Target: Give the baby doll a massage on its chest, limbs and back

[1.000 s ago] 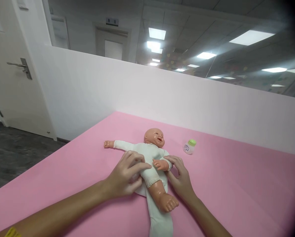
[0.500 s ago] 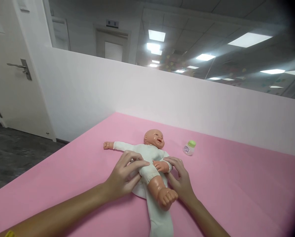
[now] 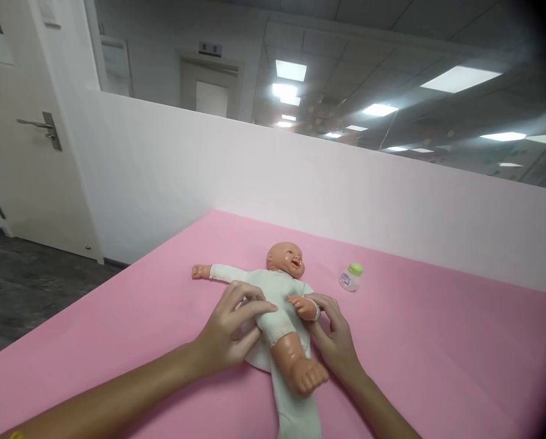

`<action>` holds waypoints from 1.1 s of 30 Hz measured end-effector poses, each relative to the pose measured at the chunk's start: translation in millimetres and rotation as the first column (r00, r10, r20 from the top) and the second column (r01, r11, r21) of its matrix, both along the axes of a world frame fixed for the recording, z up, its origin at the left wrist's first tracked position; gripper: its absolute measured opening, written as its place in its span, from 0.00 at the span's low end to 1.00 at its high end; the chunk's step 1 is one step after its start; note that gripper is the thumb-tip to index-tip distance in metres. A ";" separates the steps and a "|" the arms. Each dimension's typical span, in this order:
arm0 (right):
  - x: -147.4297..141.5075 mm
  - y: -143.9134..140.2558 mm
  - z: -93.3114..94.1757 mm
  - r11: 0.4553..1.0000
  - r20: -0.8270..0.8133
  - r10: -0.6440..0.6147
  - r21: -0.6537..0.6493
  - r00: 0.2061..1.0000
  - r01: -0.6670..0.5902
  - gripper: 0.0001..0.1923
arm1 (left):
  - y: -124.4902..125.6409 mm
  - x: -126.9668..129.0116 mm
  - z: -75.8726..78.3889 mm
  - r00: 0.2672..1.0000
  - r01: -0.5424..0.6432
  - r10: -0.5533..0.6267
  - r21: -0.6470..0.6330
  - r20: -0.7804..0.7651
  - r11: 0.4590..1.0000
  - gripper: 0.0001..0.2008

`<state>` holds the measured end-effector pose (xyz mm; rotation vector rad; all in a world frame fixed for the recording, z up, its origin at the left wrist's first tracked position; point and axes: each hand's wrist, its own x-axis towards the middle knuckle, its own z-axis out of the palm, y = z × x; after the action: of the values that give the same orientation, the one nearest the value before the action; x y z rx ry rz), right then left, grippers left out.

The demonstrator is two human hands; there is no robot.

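Note:
A baby doll point(image 3: 284, 286) in a white cloth suit lies on its back in the middle of the head view. Its head points away from me and its mouth is open. One bare leg point(image 3: 295, 363) comes out of a short trouser leg, while the other trouser leg point(image 3: 295, 405) stretches flat toward me. At the doll's hip, the fingers of my left hand point(image 3: 231, 323) are curled on the white suit. My right hand point(image 3: 334, 332) grips the doll's bent arm by the sleeve near the wrist; its fingertips are partly hidden behind that arm.
The doll rests on a pink tabletop point(image 3: 437, 341). A small clear bottle point(image 3: 350, 279) with a green cap stands beyond my right hand. A white wall point(image 3: 346, 195) with glass above borders the far side. At the left are a door point(image 3: 30, 152) and dark floor.
The doll's bent arm has shifted slightly to the right, off the raised thigh, with my right hand at its sleeve. My left hand stays almost still.

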<state>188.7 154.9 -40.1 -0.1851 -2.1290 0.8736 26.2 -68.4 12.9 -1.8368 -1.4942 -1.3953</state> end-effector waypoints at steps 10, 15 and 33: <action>-0.1 -0.4 1.1 0.999 -0.013 0.011 0.044 1.000 -0.010 0.14 | -0.9 0.6 -2.4 1.000 -0.004 0.004 0.000 0.002 1.000 0.25; 0.6 -2.2 2.3 1.000 -0.005 -0.004 0.000 1.000 0.004 0.13 | -1.1 2.0 -3.2 1.000 0.004 -0.004 -0.009 0.002 1.000 0.23; -0.6 -1.0 0.5 0.999 -0.018 0.001 0.040 1.000 0.000 0.13 | -1.1 1.2 -2.9 0.999 -0.007 0.006 0.008 0.032 1.000 0.19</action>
<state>188.1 153.9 -39.6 -0.1561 -2.1282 0.8292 27.4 -69.5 10.1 -1.8111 -1.5062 -1.4320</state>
